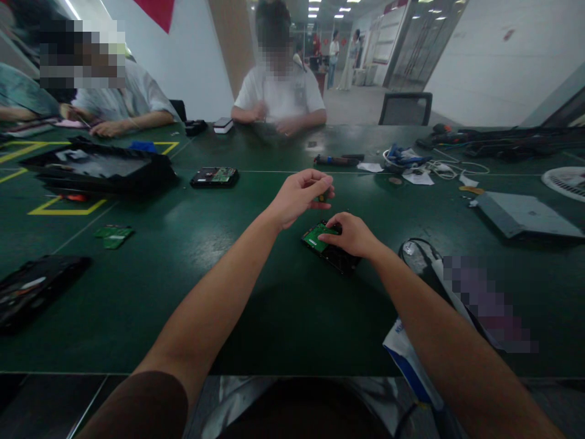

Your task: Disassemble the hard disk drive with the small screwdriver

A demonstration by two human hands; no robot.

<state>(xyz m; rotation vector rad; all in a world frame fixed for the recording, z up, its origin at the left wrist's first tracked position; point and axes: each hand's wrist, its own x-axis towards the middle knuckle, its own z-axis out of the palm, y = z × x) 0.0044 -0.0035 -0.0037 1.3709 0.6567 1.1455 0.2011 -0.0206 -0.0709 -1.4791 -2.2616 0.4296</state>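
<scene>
Just in front of me on the green table lies a hard drive (339, 258), its green circuit board (315, 236) facing up. My right hand (351, 235) grips it from the right, the thumb over the board. Above the drive's far left edge, my left hand (301, 196) is closed, fingers pinched on a small dark and yellow piece that is mostly hidden. It is held clear of the drive, and its kind does not show.
Another hard drive (214, 177), loose green circuit boards (114, 236), a black tray (100, 167) and a black device (39, 286) lie leftward. Rightward are a grey metal box (530, 214), cables (457, 167) and a blue-white bag (409, 350). A person (278, 97) sits opposite.
</scene>
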